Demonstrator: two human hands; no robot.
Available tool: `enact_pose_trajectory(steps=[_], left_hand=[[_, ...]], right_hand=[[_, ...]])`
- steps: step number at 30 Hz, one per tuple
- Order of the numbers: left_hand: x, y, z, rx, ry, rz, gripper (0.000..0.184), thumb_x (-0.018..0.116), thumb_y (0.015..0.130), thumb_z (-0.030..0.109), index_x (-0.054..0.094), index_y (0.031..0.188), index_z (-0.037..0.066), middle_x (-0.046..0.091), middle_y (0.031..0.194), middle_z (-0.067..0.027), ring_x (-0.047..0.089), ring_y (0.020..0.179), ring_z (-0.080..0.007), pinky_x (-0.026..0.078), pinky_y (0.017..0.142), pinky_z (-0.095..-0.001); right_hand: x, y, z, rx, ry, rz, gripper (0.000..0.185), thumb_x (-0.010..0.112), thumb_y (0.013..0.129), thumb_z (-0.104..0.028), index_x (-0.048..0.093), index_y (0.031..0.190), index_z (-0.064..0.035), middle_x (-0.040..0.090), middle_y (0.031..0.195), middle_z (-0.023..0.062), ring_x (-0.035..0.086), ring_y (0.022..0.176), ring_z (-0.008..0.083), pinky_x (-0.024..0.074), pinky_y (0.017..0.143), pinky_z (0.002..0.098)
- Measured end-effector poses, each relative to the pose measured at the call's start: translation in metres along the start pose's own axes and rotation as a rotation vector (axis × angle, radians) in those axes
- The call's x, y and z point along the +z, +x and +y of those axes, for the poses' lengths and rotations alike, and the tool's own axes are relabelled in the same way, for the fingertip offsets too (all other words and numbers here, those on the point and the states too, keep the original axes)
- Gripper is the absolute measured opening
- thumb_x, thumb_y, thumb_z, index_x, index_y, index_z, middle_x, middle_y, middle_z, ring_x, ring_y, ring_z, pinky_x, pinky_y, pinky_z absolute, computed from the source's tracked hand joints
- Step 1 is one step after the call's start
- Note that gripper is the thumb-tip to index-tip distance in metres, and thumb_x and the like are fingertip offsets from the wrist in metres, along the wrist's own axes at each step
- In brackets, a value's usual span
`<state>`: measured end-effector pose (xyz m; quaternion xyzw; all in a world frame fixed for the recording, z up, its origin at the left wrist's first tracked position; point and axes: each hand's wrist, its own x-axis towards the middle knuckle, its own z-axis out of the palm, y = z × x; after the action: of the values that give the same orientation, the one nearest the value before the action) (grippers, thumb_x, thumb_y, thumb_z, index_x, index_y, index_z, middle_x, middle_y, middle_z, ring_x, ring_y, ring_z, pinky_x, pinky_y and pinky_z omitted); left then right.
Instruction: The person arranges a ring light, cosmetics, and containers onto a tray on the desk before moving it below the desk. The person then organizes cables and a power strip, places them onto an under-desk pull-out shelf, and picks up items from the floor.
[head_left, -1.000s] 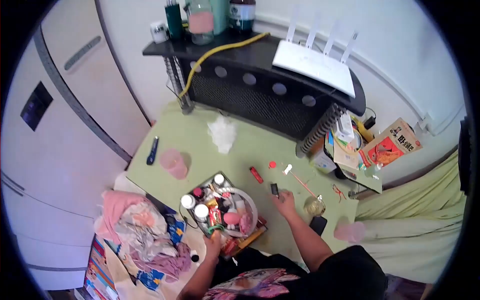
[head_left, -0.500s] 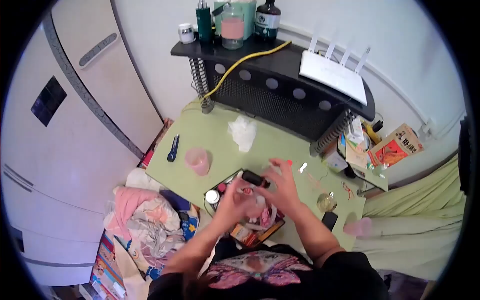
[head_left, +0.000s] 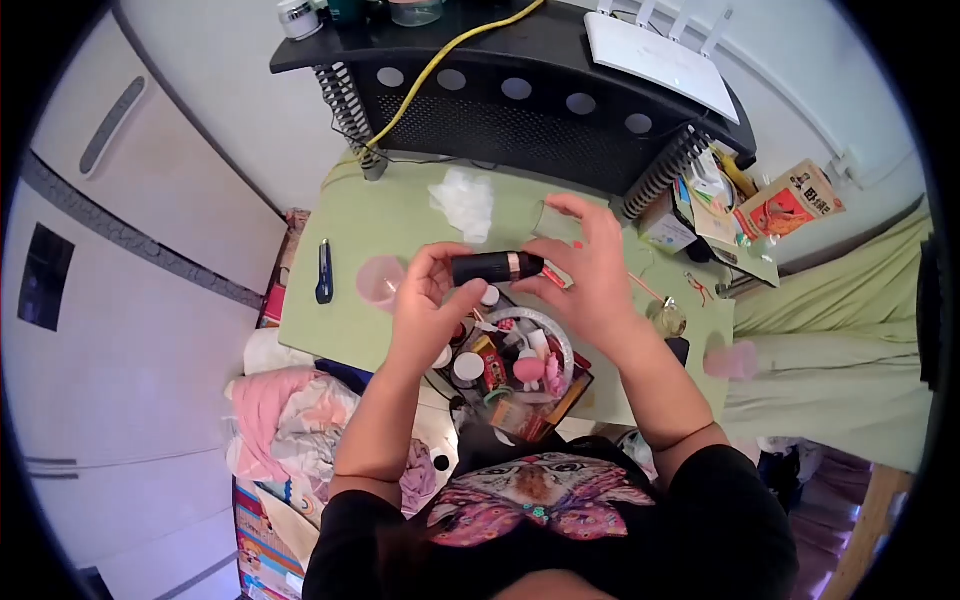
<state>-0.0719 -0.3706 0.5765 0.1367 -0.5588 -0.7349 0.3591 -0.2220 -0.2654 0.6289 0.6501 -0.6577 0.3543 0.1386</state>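
Observation:
A black cylinder with a rose-gold band (head_left: 490,267) lies sideways between my two hands, above the table. My left hand (head_left: 425,305) is closed round its left end, thumb underneath and fingers on top. At the tapered right end, the fingers and thumb of my right hand (head_left: 585,265) close in on it. Behind the right hand shows a clear, cup-like thing (head_left: 549,222), partly covered; whether it is touched cannot be told. Below the hands sits a box of small items, with a white round lid (head_left: 467,367), a pink oval piece (head_left: 529,370) and a white ring-shaped rim (head_left: 562,345).
On the green table (head_left: 330,210) are a dark blue utility knife (head_left: 324,272), a pink cup (head_left: 380,282), crumpled white tissue (head_left: 464,203) and a round glass bottle (head_left: 670,318). A black shelf (head_left: 500,125) carries a white router (head_left: 660,62). Bundled cloth (head_left: 290,410) lies left.
Both hands have lifted the black cylinder away from the box, bringing it closer to the camera. More of the box's contents now shows. The view has tilted downward.

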Motion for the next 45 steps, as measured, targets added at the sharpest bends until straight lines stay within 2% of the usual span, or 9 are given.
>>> enact_pose_trajectory(steps=[4, 6, 10, 14, 16, 19, 24, 41, 45], left_hand=[[-0.011, 0.004, 0.0, 0.05, -0.068, -0.031, 0.035, 0.062, 0.072, 0.0, 0.047, 0.103, 0.001, 0.054, 0.095, -0.0059, 0.052, 0.087, -0.0117, 0.044, 0.074, -0.0262], [-0.019, 0.008, 0.008, 0.117, 0.503, -0.147, 0.03, 0.062, 0.071, 0.003, 0.052, 0.099, 0.001, 0.058, 0.085, -0.0081, 0.056, 0.078, -0.0177, 0.045, 0.071, -0.0295], [-0.025, 0.022, 0.032, 0.142, 0.876, -0.581, 0.034, 0.06, 0.076, 0.022, 0.052, 0.104, 0.007, 0.057, 0.091, -0.0137, 0.053, 0.086, -0.0307, 0.042, 0.074, -0.0371], [-0.061, 0.067, 0.064, 0.166, 0.724, -0.199, 0.022, 0.06, 0.073, 0.017, 0.055, 0.091, 0.005, 0.055, 0.085, -0.0115, 0.051, 0.083, -0.0244, 0.04, 0.074, -0.0332], [-0.101, 0.12, 0.074, 0.608, 0.856, 0.184, 0.02, 0.06, 0.072, 0.015, 0.057, 0.088, 0.005, 0.053, 0.079, -0.0099, 0.049, 0.076, -0.0214, 0.04, 0.071, -0.0305], [-0.149, 0.193, 0.106, 0.732, 1.016, 0.497, 0.024, 0.065, 0.071, 0.022, 0.06, 0.089, 0.006, 0.054, 0.08, -0.0108, 0.051, 0.073, -0.0211, 0.042, 0.067, -0.0311], [-0.192, 0.27, 0.125, 0.493, 1.198, 0.817, 0.034, 0.065, 0.068, 0.031, 0.061, 0.095, 0.01, 0.062, 0.082, -0.0067, 0.058, 0.078, -0.0225, 0.044, 0.068, -0.0367], [-0.174, 0.295, 0.124, 0.301, 1.19, 0.693, 0.042, 0.069, 0.068, 0.029, 0.054, 0.102, 0.011, 0.061, 0.094, -0.004, 0.05, 0.096, -0.025, 0.032, 0.082, -0.0383], [-0.149, 0.279, 0.116, 0.819, 1.196, 0.953, 0.065, 0.072, 0.064, 0.034, 0.042, 0.115, 0.007, 0.045, 0.108, -0.0133, 0.048, 0.091, -0.0265, 0.035, 0.083, -0.0403]], right_hand=[[0.003, 0.004, -0.001, -0.001, 0.043, -0.024, 0.037, 0.074, 0.053, -0.023, 0.061, 0.085, -0.0097, 0.045, 0.112, 0.0123, 0.044, 0.1, 0.0329, 0.0342, 0.083, 0.0424], [-0.002, -0.001, -0.006, 0.013, 0.044, -0.081, 0.037, 0.074, 0.054, -0.024, 0.06, 0.085, -0.0094, 0.045, 0.112, 0.0125, 0.043, 0.101, 0.033, 0.0339, 0.084, 0.0424], [0.001, 0.012, -0.013, 0.025, 0.085, -0.114, 0.042, 0.072, 0.058, -0.028, 0.061, 0.094, -0.0103, 0.043, 0.116, 0.0151, 0.041, 0.106, 0.032, 0.0325, 0.088, 0.0407], [-0.014, 0.008, -0.006, 0.08, -0.052, 0.054, 0.042, 0.07, 0.064, -0.023, 0.06, 0.102, -0.0089, 0.041, 0.119, 0.0155, 0.039, 0.11, 0.031, 0.0304, 0.093, 0.0392], [-0.013, -0.008, 0.004, 0.219, -0.059, 0.176, 0.038, 0.065, 0.071, -0.017, 0.058, 0.106, -0.0059, 0.04, 0.12, 0.0155, 0.038, 0.113, 0.0304, 0.0285, 0.096, 0.0392], [-0.008, -0.031, 0.006, 0.336, 0.006, 0.182, 0.033, 0.06, 0.075, -0.014, 0.057, 0.106, -0.0042, 0.039, 0.12, 0.0166, 0.037, 0.113, 0.0302, 0.0285, 0.095, 0.0384], [-0.011, -0.057, 0.004, 0.405, -0.064, 0.178, 0.031, 0.059, 0.077, -0.013, 0.056, 0.106, -0.0031, 0.038, 0.119, 0.0182, 0.039, 0.111, 0.0302, 0.0287, 0.094, 0.0365], [-0.009, -0.078, -0.003, 0.517, -0.106, 0.211, 0.029, 0.058, 0.075, -0.009, 0.057, 0.104, -0.0034, 0.041, 0.116, 0.0193, 0.04, 0.11, 0.0308, 0.0301, 0.093, 0.0373], [-0.012, -0.071, -0.002, 0.533, 0.102, 0.237, 0.029, 0.055, 0.075, -0.006, 0.056, 0.104, -0.0029, 0.042, 0.119, 0.0195, 0.04, 0.111, 0.0312, 0.029, 0.094, 0.0383]])
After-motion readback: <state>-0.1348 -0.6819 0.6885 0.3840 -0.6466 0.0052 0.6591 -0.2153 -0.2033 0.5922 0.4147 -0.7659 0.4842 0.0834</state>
